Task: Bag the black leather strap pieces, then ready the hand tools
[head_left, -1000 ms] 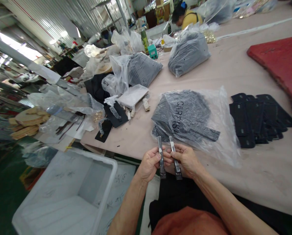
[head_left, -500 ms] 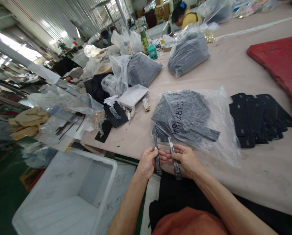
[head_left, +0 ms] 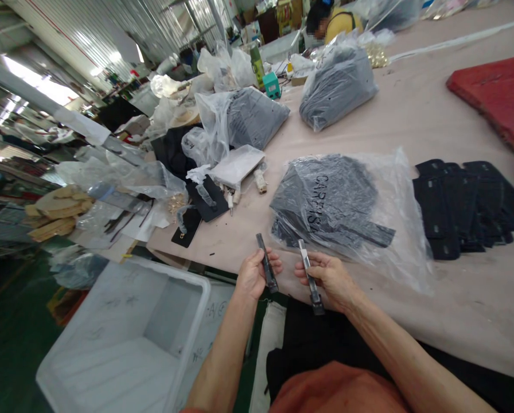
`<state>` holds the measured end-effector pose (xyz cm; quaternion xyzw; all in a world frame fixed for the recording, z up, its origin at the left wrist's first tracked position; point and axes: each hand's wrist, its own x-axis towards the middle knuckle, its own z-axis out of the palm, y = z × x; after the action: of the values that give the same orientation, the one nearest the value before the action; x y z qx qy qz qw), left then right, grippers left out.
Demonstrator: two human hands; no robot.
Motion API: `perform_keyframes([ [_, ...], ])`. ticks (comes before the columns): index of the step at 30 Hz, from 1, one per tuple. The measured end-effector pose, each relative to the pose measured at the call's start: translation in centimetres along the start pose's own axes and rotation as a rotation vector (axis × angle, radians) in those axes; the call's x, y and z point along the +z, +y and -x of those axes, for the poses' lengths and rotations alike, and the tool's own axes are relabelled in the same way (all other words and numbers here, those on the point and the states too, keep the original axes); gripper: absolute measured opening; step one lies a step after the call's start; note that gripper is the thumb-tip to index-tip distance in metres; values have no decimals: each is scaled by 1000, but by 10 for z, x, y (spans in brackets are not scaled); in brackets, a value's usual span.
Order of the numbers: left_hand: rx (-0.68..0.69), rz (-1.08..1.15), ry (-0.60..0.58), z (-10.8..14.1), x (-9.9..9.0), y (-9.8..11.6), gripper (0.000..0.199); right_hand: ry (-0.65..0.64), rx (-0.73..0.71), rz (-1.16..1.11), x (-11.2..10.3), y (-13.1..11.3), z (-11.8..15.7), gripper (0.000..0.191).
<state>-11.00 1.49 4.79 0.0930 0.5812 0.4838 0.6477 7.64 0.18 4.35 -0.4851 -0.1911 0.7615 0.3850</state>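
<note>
My left hand (head_left: 252, 274) grips a narrow dark strip (head_left: 267, 265) between thumb and fingers, tilted with its top end to the left. A similar dark strip (head_left: 313, 287), pale along its upper part and with a dark, thicker lower end, is pinched in my right hand (head_left: 331, 276). Both hands are over the table's front edge, a small gap between them. Just beyond them lies a clear plastic bag (head_left: 326, 192) printed with black letters, with dark grey flat pieces inside. What exactly the strips are, I cannot make out.
Black cut panels (head_left: 463, 206) lie overlapped on the right, below a red board (head_left: 498, 97). Two more filled plastic bags (head_left: 338, 86) stand farther back. A large white bin (head_left: 123, 344) is at lower left. Beyond the table, a person in yellow (head_left: 341, 23) bends down.
My left hand has moved left, away from my right hand, and its strip has turned its dark side up and leans more. My right hand still holds its strip.
</note>
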Motion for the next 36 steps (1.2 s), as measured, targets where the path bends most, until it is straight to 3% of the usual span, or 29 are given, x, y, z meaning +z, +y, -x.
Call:
perform_keyframes([
  [12,84,-11,-17,-17,-12,17,14,-30,45,0,-2,4,-2,51],
  [18,523,-325,-189,1,-18,6,28,-137,-54,18,-5,8,-2,44],
  [21,722,-557,-192,17,-18,3,29,-198,-158,-17,-3,6,-1,41],
  [24,823,-724,-163,31,-12,5,27,-242,-255,-48,0,3,0,37],
  [29,837,-789,-204,46,1,9,26,-272,-377,6,1,-2,6,26],
  [36,760,-743,-205,48,7,7,23,-327,-412,16,-4,-3,9,21],
])
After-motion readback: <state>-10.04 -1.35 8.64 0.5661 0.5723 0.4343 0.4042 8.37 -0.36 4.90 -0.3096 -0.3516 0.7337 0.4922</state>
